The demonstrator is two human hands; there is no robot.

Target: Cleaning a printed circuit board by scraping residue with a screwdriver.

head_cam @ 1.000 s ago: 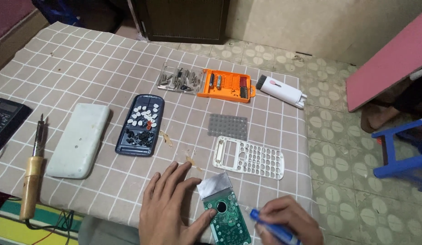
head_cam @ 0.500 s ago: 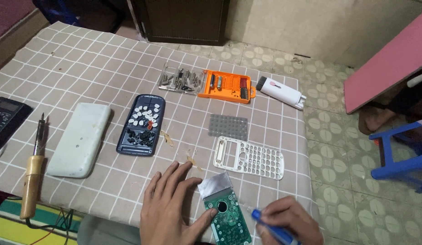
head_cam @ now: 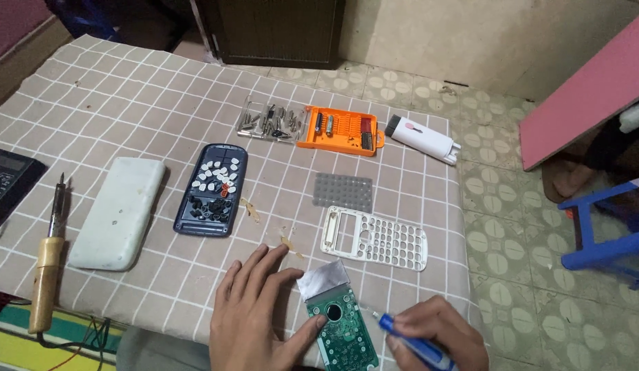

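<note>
Two bare hands of one person, seen from above at the bottom edge of the view.

The left hand and the right hand wear no gloves, rings, watch or bracelets that can be seen. No sleeve shows on either: the left forearm is bare where it leaves the frame, and the right hand is cut off near the wrist. Fingernails are short and plain. The rest of the body is out of view.
</note>
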